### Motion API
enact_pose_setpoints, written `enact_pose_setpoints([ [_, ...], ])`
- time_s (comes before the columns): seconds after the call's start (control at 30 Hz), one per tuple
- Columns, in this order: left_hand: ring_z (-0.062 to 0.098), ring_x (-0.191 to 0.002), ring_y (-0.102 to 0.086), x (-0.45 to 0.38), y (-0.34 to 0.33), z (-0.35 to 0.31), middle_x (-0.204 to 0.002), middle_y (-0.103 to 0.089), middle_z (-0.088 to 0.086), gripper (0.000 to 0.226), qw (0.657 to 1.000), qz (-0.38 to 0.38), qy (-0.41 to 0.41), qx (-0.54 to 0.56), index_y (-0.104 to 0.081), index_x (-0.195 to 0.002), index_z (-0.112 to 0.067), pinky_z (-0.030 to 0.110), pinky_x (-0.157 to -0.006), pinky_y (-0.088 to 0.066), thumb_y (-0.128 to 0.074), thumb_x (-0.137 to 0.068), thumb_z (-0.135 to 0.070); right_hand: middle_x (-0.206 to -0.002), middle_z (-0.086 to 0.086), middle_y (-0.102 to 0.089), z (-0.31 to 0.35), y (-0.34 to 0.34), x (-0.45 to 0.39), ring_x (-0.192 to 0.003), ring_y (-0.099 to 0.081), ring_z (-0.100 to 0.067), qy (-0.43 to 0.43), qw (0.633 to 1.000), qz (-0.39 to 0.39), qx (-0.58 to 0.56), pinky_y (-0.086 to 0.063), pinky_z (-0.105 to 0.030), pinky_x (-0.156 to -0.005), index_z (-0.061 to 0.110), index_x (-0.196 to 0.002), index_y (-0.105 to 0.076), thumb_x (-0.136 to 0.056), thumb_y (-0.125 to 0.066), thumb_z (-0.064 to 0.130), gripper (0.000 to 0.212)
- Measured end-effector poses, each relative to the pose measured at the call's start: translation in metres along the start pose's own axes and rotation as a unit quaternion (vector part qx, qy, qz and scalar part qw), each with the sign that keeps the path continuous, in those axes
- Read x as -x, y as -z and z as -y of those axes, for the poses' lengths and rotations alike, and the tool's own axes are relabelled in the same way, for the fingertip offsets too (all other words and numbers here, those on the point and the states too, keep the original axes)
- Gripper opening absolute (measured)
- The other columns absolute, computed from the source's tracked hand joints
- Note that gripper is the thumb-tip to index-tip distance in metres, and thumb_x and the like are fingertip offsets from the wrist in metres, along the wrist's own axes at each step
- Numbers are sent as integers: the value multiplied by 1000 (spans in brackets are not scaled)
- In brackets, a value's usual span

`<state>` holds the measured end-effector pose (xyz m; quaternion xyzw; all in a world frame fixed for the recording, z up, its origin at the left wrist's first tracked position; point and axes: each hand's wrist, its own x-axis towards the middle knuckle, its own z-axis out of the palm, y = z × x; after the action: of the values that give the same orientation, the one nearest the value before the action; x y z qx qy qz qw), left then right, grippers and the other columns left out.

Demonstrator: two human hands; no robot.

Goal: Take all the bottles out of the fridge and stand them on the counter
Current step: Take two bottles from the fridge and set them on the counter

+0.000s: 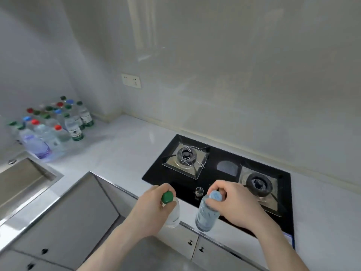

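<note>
My left hand [154,206] grips a clear bottle with a green cap [167,197] by its neck, in the air at the counter's front edge. My right hand [232,200] holds a bluish bottle with a pale blue cap [207,214] by its top, also at the counter's front edge by the stove. Several bottles [56,124] with green, red and blue caps stand grouped in the far left corner of the white counter [121,145]. The fridge is out of view.
A black two-burner gas stove [214,173] is set into the counter in front of me. A steel sink [23,178] lies at the left. Grey cabinet doors [64,218] run below the counter. A wall socket [130,80] sits on the back wall.
</note>
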<state>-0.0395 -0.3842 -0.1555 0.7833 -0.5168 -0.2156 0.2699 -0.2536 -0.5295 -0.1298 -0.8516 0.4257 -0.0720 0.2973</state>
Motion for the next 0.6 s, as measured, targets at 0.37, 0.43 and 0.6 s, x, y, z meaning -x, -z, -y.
enact_pose_setpoints([
  [0.37, 11, -82, -57, 4, 124, 141, -94, -58, -11, 8, 996, -69, 59, -10, -53, -100, -43, 23, -72, -43, -59, -96, -38, -73, 21, -62, 153, -92, -94, -60, -52, 0, 78, 995, 57, -20, -43, -21, -56, 41, -87, -66, -81, -70, 48, 10],
  [0.43, 10, -83, -56, 3, 138, 153, -93, -58, -11, 8, 994, -84, 68, -13, -53, -99, -42, 22, -70, -40, -59, -96, -38, -74, 24, -62, 172, -99, -107, -61, -53, 1, 89, 994, 61, -18, -41, -19, -56, 40, -87, -66, -80, -70, 47, 11],
  [0.6, 9, -86, -55, -12, 175, 190, -95, -58, -10, 8, 989, -111, 92, -15, -56, -103, -39, 18, -70, -37, -61, -97, -37, -76, 22, -63, 221, -119, -154, -67, -58, 1, 122, 990, 73, 2, -41, -15, -55, 39, -87, -67, -82, -71, 47, 11],
])
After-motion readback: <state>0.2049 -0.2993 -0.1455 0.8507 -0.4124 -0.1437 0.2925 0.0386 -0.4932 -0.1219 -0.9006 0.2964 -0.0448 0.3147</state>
